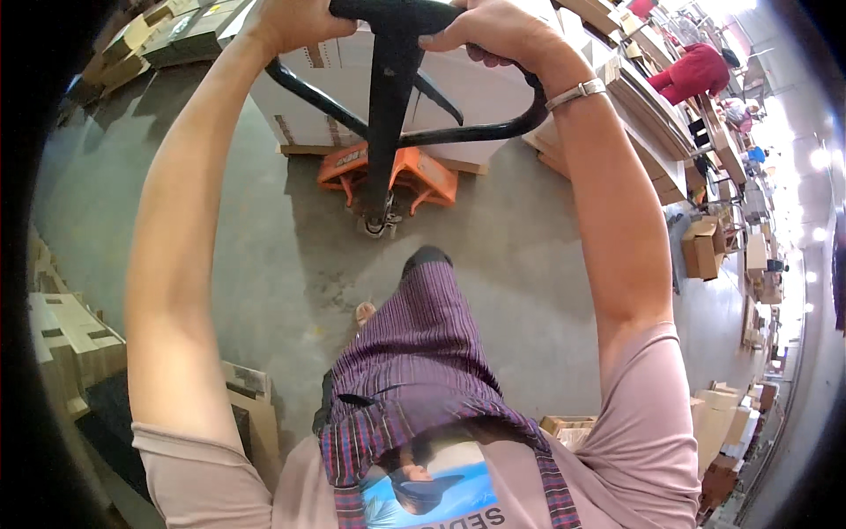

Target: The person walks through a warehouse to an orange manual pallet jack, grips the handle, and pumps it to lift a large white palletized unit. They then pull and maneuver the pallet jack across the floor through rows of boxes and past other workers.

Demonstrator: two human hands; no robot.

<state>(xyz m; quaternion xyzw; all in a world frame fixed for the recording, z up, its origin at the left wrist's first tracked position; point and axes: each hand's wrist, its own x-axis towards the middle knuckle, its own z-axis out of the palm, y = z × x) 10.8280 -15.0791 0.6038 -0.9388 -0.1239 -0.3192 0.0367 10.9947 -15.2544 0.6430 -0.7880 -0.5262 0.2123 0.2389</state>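
Both arms reach forward to the black loop handle (476, 134) of an orange pallet jack (427, 176). My left hand (300, 25) is closed round the handle's upper left part, with its fingers partly cut off by the top edge. On the upper right part, my right hand (502, 33) grips with curled fingers; a watch (576, 93) is on that wrist. A slim black lever (441, 99) shows inside the loop. Beyond the handle, large white boxes (304, 101) stand on a wooden pallet (304, 150) above the jack.
Grey concrete floor (264, 229) lies around my feet. Flat cardboard stacks (189, 35) are at the far left, and more cardboard (79, 331) is at the near left. To the right are an open carton (702, 249), stacked cardboard (648, 110) and a person in red (701, 72).
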